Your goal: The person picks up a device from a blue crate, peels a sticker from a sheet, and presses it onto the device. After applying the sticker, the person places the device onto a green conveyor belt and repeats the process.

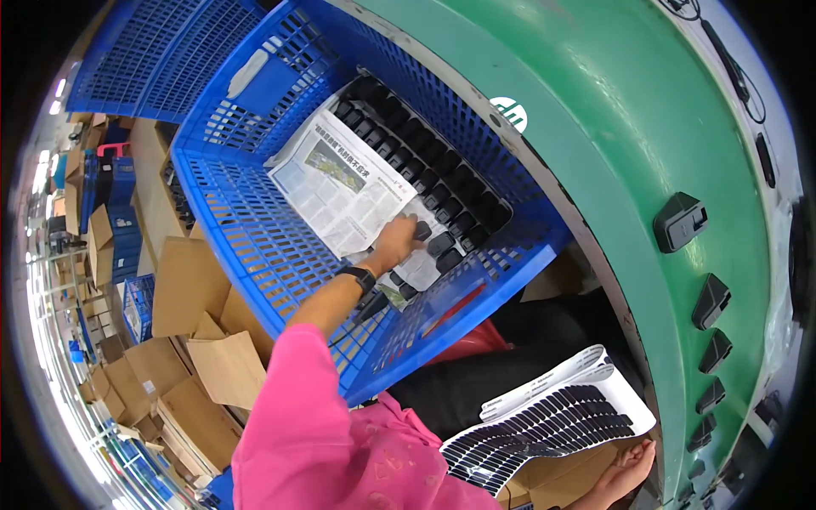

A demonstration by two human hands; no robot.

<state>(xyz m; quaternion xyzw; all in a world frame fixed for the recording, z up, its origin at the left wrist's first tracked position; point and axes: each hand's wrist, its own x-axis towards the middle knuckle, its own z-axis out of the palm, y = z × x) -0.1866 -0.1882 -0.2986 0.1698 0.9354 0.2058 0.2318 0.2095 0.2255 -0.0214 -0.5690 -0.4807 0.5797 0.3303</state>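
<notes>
My left hand (396, 245), with a dark watch on the wrist, reaches down into a large blue plastic basket (246, 255). Its fingers close on a small black plastic housing (422, 230) beside a sheet of newspaper (344, 183). Rows of similar black housings (442, 166) lie along the basket's far side, and crumpled translucent wrapping (418, 270) is by my fingers. At the lower right, my right hand (629, 473) is closed with its fingertips together, just below a curled white sheet of black stickers (544, 425). Whatever it holds, if anything, is too small to make out.
A green worktable (586, 136) curves along the right, its edge against the basket. Several black housings (680, 223) stand in a line on it. Open cardboard boxes (191, 289) and another blue basket (161, 59) are on the left. Dark cables (731, 68) lie at the upper right.
</notes>
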